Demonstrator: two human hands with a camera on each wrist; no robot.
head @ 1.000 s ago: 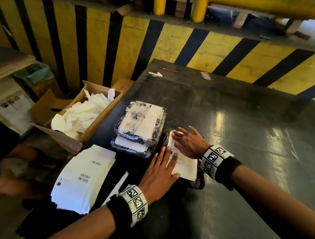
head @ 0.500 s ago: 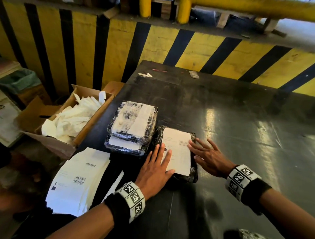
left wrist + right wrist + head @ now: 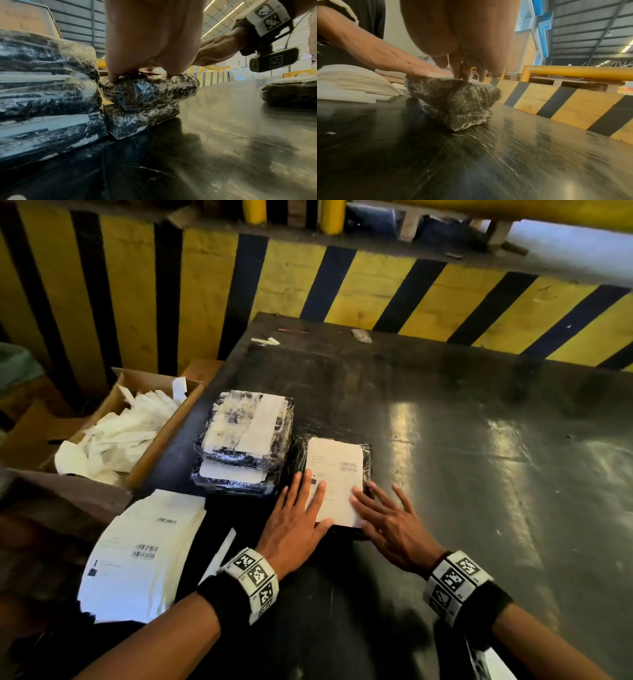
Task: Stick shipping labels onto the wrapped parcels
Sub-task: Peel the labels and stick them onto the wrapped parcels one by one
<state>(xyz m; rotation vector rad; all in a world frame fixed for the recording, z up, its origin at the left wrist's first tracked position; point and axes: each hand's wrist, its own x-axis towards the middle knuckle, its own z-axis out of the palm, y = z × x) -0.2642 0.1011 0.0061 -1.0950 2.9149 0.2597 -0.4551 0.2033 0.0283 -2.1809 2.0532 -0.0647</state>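
A dark parcel wrapped in clear film lies on the black table, with a white shipping label on its top. My left hand lies flat with straight fingers on the label's near left part. My right hand presses its spread fingers on the label's near right edge. In the right wrist view the parcel shows under both hands. A stack of two wrapped parcels with labels sits just to the left; the left wrist view shows the stack beside the pressed parcel.
A pile of blank shipping labels lies at the table's near left corner. A cardboard box full of peeled backing paper stands off the table's left side. A yellow and black striped barrier runs behind the table. Another wrapped parcel lies to the right.
My right hand slid from the label's upper part out to the right, then back onto its near right edge. The left hand stayed flat on the label.
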